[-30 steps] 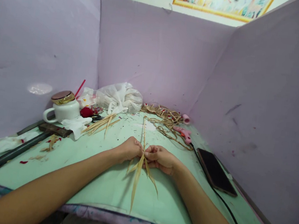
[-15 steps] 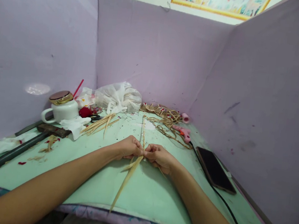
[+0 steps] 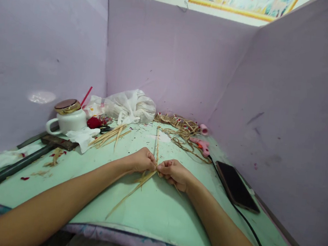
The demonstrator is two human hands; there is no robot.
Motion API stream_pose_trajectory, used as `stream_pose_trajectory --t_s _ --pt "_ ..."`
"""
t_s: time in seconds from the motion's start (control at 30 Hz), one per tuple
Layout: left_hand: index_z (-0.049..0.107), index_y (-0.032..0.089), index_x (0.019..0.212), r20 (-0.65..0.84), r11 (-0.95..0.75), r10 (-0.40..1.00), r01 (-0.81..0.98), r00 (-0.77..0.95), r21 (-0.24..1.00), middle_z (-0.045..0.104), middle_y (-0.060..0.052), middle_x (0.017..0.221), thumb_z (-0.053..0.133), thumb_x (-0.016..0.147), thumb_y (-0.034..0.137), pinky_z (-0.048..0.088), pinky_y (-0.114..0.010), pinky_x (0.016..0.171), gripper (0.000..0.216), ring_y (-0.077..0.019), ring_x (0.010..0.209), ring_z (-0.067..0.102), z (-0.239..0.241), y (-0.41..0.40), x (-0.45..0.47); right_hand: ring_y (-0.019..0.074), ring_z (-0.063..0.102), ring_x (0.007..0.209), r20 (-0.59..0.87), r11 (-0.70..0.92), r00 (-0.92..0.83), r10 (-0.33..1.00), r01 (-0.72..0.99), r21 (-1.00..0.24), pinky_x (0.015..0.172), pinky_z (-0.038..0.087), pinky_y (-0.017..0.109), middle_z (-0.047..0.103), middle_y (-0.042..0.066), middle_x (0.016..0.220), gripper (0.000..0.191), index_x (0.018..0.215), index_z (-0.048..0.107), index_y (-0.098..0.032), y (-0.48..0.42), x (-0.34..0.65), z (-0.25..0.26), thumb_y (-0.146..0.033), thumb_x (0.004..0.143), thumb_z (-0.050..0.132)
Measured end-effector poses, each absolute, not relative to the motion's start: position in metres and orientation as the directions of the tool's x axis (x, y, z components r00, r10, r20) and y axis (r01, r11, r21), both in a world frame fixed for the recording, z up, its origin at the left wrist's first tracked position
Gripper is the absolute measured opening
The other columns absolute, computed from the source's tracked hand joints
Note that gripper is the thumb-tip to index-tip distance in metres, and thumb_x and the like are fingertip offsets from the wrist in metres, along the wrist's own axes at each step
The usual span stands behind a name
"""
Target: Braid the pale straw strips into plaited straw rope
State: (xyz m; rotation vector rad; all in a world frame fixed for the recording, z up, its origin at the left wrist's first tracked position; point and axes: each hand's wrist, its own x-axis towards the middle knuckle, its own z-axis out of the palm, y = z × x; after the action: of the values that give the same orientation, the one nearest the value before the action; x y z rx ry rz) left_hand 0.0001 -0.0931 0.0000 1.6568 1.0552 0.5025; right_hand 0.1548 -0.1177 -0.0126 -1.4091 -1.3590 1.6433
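Note:
A thin braid of straw-coloured fibre (image 3: 158, 144) runs away from my hands toward the back of the table. My left hand (image 3: 144, 161) pinches the near end of it, thumb and forefinger pressed together. Right beside it, my right hand (image 3: 173, 172) is closed on the strands at the same spot, the fingertips almost touching the left ones. Loose flat fibre strands (image 3: 132, 191) hang out below the pinch toward the lower left. Another thin strand sticks out under my right hand. The fingers partly hide where the strands cross.
On the left are a white mug (image 3: 71, 122), a hammer (image 3: 61, 143), a tissue and cut straw strips (image 3: 110, 136). A plastic bag (image 3: 130, 105), coiled braided cord (image 3: 183, 135) and a pink glue gun (image 3: 201, 146) lie at the back. A phone (image 3: 236, 185) and black cable lie right.
The long loose strand below my hands has swung to the left and now lies lower and more slanted. Both hands have stayed almost in place, still pinching.

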Motion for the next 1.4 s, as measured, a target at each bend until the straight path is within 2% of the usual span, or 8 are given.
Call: stream_pose_trajectory --t_s 0.2,0.4,0.77,0.9,1.07,1.23,1.3,1.4 --pt "0.06 0.01 0.054 -0.075 -0.203 0.84 0.439 0.538 0.875 0.035 0.005 0.041 0.051 0.052 0.019 0.019 -0.019 0.039 0.013 -0.0048 0.041 0.026 -0.004 -0.09 0.001 0.0004 0.02 0.03 -0.388 -0.36 -0.233 0.892 0.158 -0.92 0.031 0.006 0.018 0.039 -0.007 0.04 0.025 0.052 0.042 -0.015 -0.117 0.153 -0.014 -0.025 0.059 0.063" --pt "0.057 0.01 0.05 -0.055 -0.297 0.823 0.51 0.565 0.807 0.033 0.004 0.042 0.048 0.054 0.017 0.019 -0.019 0.04 0.012 -0.0051 0.042 0.026 0.001 -0.095 0.0 0.0011 0.024 0.031 -0.379 -0.353 -0.266 0.886 0.14 -0.925 0.032 0.006 0.018 0.046 -0.005 0.043 0.016 0.056 0.046 -0.015 -0.117 0.156 -0.014 -0.021 0.06 0.06" --pt "0.051 0.014 0.048 -0.249 -0.036 0.888 0.597 0.387 0.801 0.036 0.004 0.034 0.052 0.052 0.018 0.02 -0.021 0.035 0.006 -0.0067 0.031 0.028 0.006 -0.095 0.002 0.0012 0.022 0.03 -0.334 -0.292 -0.218 0.917 0.205 -0.934 0.032 0.008 0.019 0.046 -0.006 0.041 0.011 0.058 0.049 -0.014 -0.119 0.151 -0.015 -0.019 0.06 0.058" --pt "0.051 0.013 0.048 -0.159 -0.129 0.901 0.6 0.403 0.789 0.039 0.002 0.039 0.052 0.057 0.021 0.023 -0.02 0.039 0.012 -0.0068 0.036 0.032 0.007 -0.108 0.006 0.0012 0.022 0.031 -0.347 -0.326 -0.219 0.912 0.123 -0.937 0.033 0.007 0.018 0.046 -0.006 0.041 0.011 0.059 0.046 -0.015 -0.119 0.151 -0.014 -0.015 0.057 0.057" --pt "0.055 0.013 0.052 0.164 -0.443 0.89 0.723 0.425 0.53 0.045 -0.002 0.047 0.048 0.063 0.019 0.027 -0.022 0.048 0.015 -0.0105 0.047 0.041 -0.001 -0.133 0.016 0.0014 0.018 0.03 -0.398 -0.405 -0.213 0.892 0.013 -0.914 0.034 0.005 0.018 0.033 -0.01 0.035 0.012 0.061 0.045 -0.016 -0.118 0.153 -0.013 -0.009 0.054 0.052" --pt "0.062 0.013 0.064 0.163 -0.54 0.84 0.77 0.517 0.339 0.056 -0.009 0.06 0.05 0.062 0.018 0.033 -0.025 0.055 0.013 -0.0171 0.057 0.05 -0.001 -0.148 0.022 0.0009 0.02 0.031 -0.383 -0.383 -0.246 0.89 0.049 -0.922 0.033 0.006 0.018 0.039 -0.008 0.037 0.01 0.059 0.05 -0.014 -0.117 0.155 -0.016 -0.011 0.051 0.055" --pt "0.06 0.013 0.056 0.101 -0.525 0.84 0.751 0.533 0.401 0.052 -0.006 0.053 0.052 0.061 0.021 0.032 -0.024 0.051 0.013 -0.0153 0.053 0.049 0.005 -0.145 0.019 0.001 0.021 0.031 -0.385 -0.383 -0.287 0.877 0.065 -0.921 0.033 0.006 0.019 0.04 -0.008 0.037 0.01 0.059 0.052 -0.013 -0.116 0.156 -0.016 -0.012 0.051 0.057" --pt "0.057 0.012 0.053 0.1 -0.36 0.915 0.679 0.39 0.64 0.046 -0.001 0.045 0.049 0.066 0.026 0.029 -0.021 0.045 0.02 -0.0112 0.046 0.045 0.014 -0.13 0.01 0.0012 0.018 0.031 -0.387 -0.386 -0.328 0.862 0.07 -0.92 0.034 0.004 0.019 0.038 -0.008 0.036 0.008 0.058 0.053 -0.012 -0.116 0.158 -0.015 -0.014 0.053 0.058"
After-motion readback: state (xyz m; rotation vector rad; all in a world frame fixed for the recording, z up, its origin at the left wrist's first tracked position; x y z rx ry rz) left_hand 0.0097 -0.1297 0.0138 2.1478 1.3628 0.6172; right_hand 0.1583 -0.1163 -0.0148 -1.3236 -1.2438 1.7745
